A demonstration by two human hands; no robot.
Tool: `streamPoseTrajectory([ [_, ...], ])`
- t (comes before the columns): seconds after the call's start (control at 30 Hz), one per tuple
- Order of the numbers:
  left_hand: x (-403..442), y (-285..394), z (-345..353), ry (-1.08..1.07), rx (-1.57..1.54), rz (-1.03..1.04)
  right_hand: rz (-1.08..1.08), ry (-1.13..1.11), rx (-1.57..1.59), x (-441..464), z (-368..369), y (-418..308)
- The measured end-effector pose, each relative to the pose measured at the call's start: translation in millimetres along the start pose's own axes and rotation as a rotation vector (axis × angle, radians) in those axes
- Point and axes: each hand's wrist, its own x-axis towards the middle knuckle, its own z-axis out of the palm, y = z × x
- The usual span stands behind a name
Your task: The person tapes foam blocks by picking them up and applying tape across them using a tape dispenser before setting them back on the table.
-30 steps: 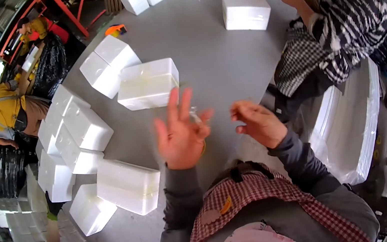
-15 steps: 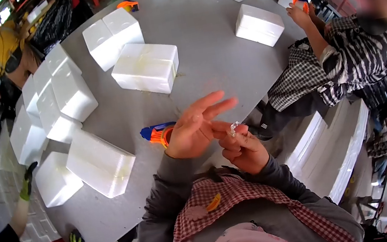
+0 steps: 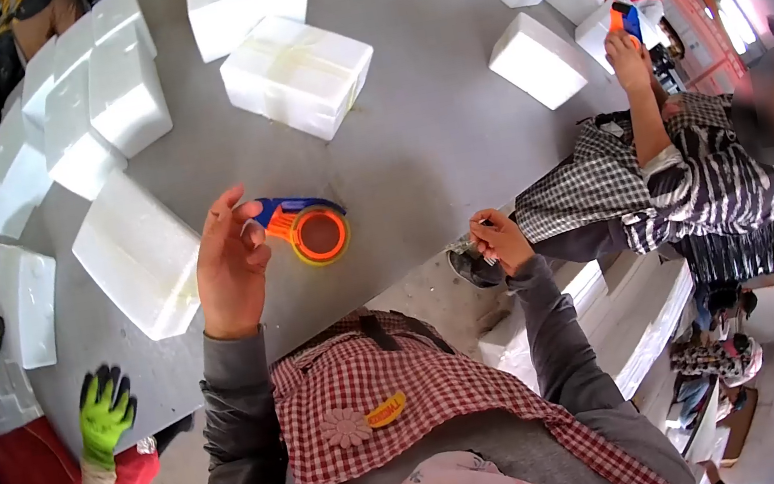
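Over the grey table [image 3: 406,107], my left hand [image 3: 234,266] is raised with its fingers loosely bent and apart, nothing in it. By its fingertips lies a blue and orange tape dispenser [image 3: 333,207] with a roll on it; whether they touch I cannot tell. My right hand [image 3: 504,242] is off the table's edge, fingers pinched together. A small crumpled scrap of clear film or tape shows faintly at its fingers, mostly hidden. A white foam box [image 3: 138,256] stands to the left of my left hand, and a taped foam box [image 3: 300,73] lies beyond the dispenser.
More foam boxes [image 3: 120,92] stand along the left and far edges. At right, a person in a striped top [image 3: 723,158] holds another tape dispenser [image 3: 626,22]. A green-gloved hand [image 3: 107,413] of a co-worker is at the near left. Long white foam pieces [image 3: 641,313] lie below the table's right side.
My hands have moved apart: the left went left toward the dispenser, the right drew away holding the clear scrap. The view has shifted. The co-worker's green-gloved hand has risen with spread fingers.
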Motion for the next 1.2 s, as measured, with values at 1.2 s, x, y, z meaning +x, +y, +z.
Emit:
streamPoseTrajectory([
  [1.2, 107, -23, -50, 0.169, 0.373, -0.222, -0.422, 0.078, -0.506, 268, 167, -195],
])
